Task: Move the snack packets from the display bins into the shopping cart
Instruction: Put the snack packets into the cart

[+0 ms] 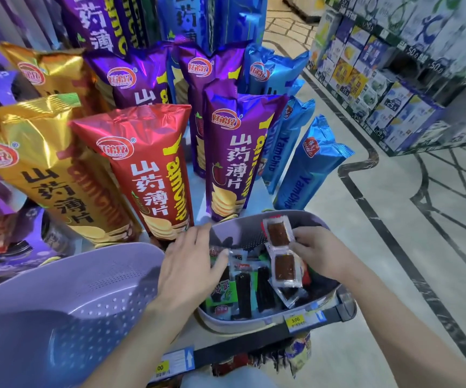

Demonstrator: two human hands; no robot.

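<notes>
Over the small grey bin (254, 324) at the edge of the shelf, you had both hands low. Your right hand (320, 254) pinched a strip of clear snack packets (281, 249) with brown squares inside. The fingers (302, 234) were curled on the right edge of the strip. The strip hung just above the bin, with its lowest packet down among the others. More snack packets (243, 289) lay in a heap in the bin, some black and some green.

Your left hand (187, 267) reached into the left side of the bin. Its fingers were bent down onto the packets there, but I could not tell if they gripped one or only touched it.

A big purple bin (72, 289) sat just to the left. Behind both bins stood tall chip bags: a gold bag (49, 169), a red bag (147, 169), a purple bag (232, 155) and a blue bag (307, 169) that leaned over. A yellow price tag (296, 321) was stuck on the shelf rail under the grey bin. Across the tiled floor (394, 225) stood a shelf of boxes (388, 88).
</notes>
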